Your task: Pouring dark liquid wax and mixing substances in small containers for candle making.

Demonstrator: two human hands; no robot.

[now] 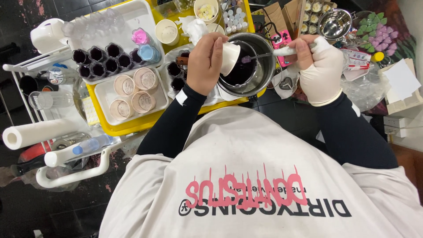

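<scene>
Left hand (206,61), bare, centre-top of frame, has its grip wrapped round a small white cup (229,57), tilted mouth-down toward a metal pot (257,48) just right of it. Right hand (320,66), white glove, upper right, grip closed on the paper-wrapped handle of a spoon (264,56); the shaft reaches left across the pot rim and the tip sits over the dark purple liquid inside. Cup looks thin-walled, probably paper or light plastic: very light, will dent if squeezed, likely slick if wet with the liquid. Best hold is round the mid-wall with fingers spread, as now, not at the rim where it would fold. Spoon is stiff and thin, light; the paper wrap adds friction, so hold there, well back from the wet end. Pot is rigid steel and looks the heaviest item here; it has liquid in it, so sloshing is the concern, and I can't tell if it is hot. It sits at the right edge of a yellow tray (132,125) on the tabletop. Left of the hands: a dark mould (99,61) with filled hexagon pockets, and a white tray (103,94) carrying four round pale cups (134,90), near but not touching the hand. A paper towel roll (35,133) lies at the far left, well apart.
</scene>
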